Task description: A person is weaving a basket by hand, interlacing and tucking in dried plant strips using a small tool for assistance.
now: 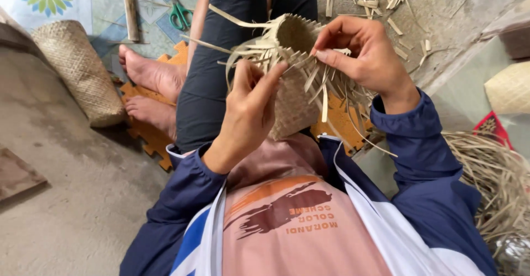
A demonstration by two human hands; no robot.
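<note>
**Bamboo strips loose at the rim of a half-woven basket**

Pale woven bamboo-strip basket, small and tube-shaped, lies in the lap of the seated person, at the centre of the view, propped against the dark trouser leg. Its long axis runs from the near closed end, just above the pink shirt, away to the open mouth at the far end, which points up and slightly to the right.

The left hand grips the near left side of the rim, thumb and fingers closed narrowly around a few loose strip ends. The right hand pinches one flat strip at the far right of the mouth, between thumb and forefinger, the other fingers curled.

Many unwoven ends fan out stiffly around the mouth (some already bent sharply down the right side). My judgement: a strip folded too tightly could crack or split along its grain, and if either pinch slackens the springy ends could slip out of their crossings, loosening the rim. The sharp tips also stand close to both thumbs.

Green-handled scissors lie far left on the patterned mat, well apart, and a finished tan woven basket rests on its side at the left.
</note>
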